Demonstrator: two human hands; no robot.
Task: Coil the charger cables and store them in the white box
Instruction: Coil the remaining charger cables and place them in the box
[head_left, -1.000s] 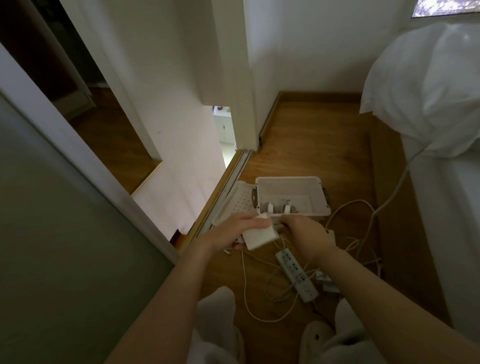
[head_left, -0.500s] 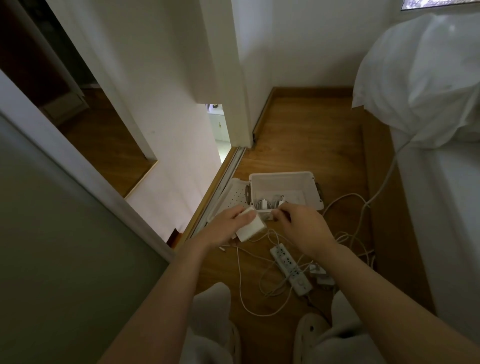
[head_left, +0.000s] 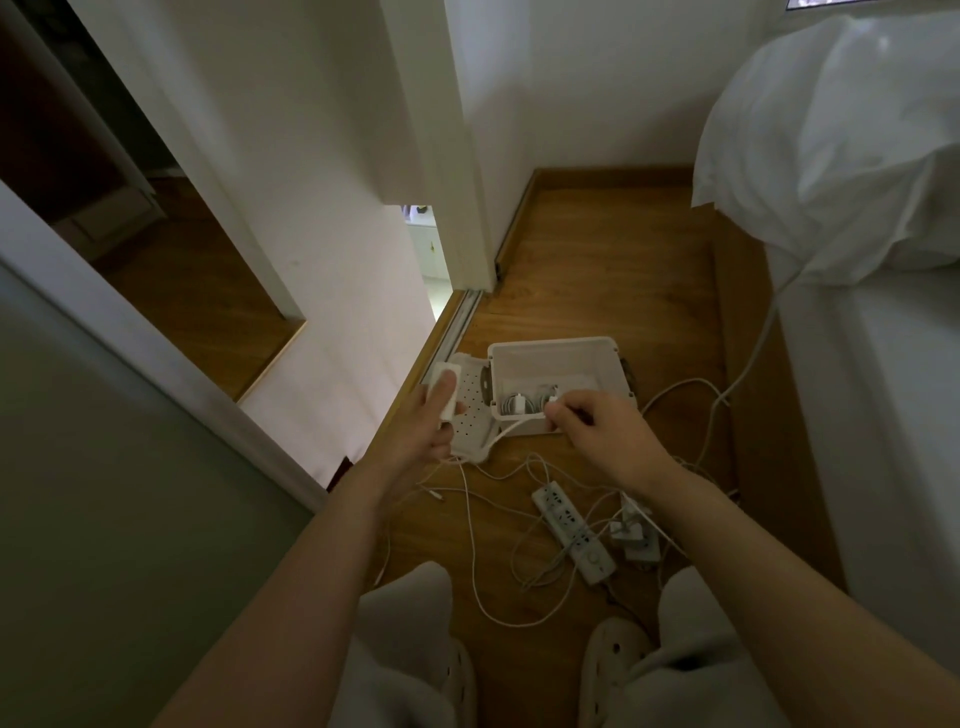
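Note:
The open white box (head_left: 558, 353) stands on the wooden floor with coiled chargers (head_left: 524, 402) at its near end. Its perforated lid (head_left: 470, 400) lies flat to the left. My left hand (head_left: 423, 426) holds a white charger brick (head_left: 448, 387) over the lid. A white cable (head_left: 506, 431) runs from that brick to my right hand (head_left: 597, 431), which pinches it at the box's near rim. More loose white cable (head_left: 472, 545) trails over the floor toward my feet.
A white power strip (head_left: 571, 530) and a plug adapter (head_left: 636, 535) lie among tangled cables between my knees. A bed with a white pillow (head_left: 831, 140) fills the right side. A sliding door track (head_left: 457, 322) and white door panels border the left.
My left hand has carried the charger brick left, away from the box and over the lid. My right hand stays at the box's near rim, and the cable between them is stretched out.

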